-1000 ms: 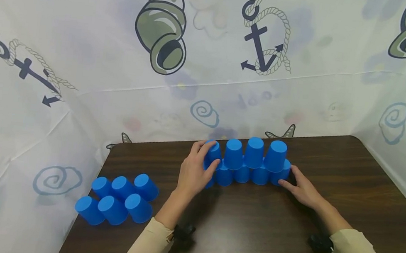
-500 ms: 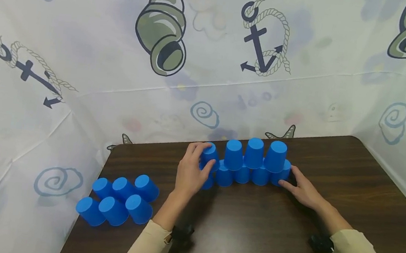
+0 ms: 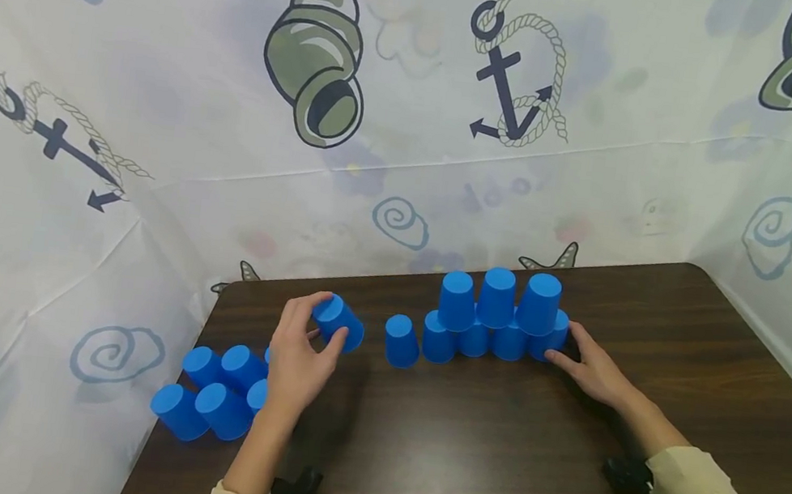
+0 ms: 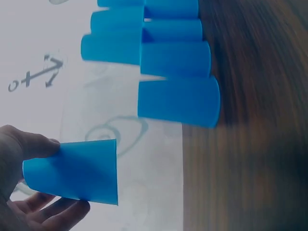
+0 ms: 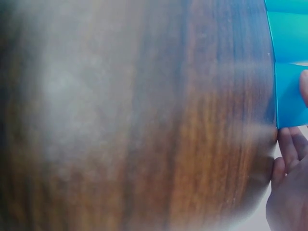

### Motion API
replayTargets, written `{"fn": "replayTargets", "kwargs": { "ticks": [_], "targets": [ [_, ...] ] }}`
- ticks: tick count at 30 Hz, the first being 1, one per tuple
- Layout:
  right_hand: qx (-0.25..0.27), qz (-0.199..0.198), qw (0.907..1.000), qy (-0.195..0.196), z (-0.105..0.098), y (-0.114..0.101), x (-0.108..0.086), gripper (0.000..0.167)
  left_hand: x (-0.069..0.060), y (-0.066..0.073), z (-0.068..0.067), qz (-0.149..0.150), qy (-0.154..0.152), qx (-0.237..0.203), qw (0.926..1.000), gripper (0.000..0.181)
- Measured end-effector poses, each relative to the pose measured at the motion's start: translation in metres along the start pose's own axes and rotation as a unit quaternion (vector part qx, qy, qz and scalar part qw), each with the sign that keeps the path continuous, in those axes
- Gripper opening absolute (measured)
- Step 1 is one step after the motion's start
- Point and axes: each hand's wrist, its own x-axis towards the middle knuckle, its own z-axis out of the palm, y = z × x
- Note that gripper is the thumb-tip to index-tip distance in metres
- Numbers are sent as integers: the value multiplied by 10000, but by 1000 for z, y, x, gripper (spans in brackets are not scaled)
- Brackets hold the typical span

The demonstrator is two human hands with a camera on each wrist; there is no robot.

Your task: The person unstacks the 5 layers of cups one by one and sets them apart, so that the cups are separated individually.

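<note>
My left hand [image 3: 298,358] holds a blue plastic cup [image 3: 338,322] in the air, thumb on one side and fingers on the other. That cup is tilted, its closed base towards my palm, as the left wrist view also shows. Right of it, a single upside-down cup [image 3: 401,341] stands at the left end of a row, slightly apart from its neighbour [image 3: 439,340]. Three upside-down cups [image 3: 497,299] form a second level on the row. At the row's right end, my right hand [image 3: 593,369] grips the last bottom cup [image 3: 544,345] between thumb and fingers.
Several more upside-down blue cups [image 3: 222,410] stand grouped at the left of the dark wooden table [image 3: 446,448], partly hidden by my left forearm. A white patterned sheet [image 3: 404,175] hangs behind the table and along its sides.
My left hand has lifted the leftmost upper cup off the row and carried it left, towards the grouped cups. The bottom cup beneath it is now uncovered. My right hand stays in place.
</note>
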Motion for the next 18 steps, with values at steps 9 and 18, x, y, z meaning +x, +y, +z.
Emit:
{"fn": "replayTargets", "kwargs": {
  "ticks": [9,18],
  "targets": [
    [-24,12,10000,11,0,0,-1,77,-21,-21,-6,-934,-864,870,9880,63],
    [-39,-10,10000,-16,-1,-1,0,78,-34,-33,4,-1072,-1532,1397,9724,65]
  ]
}}
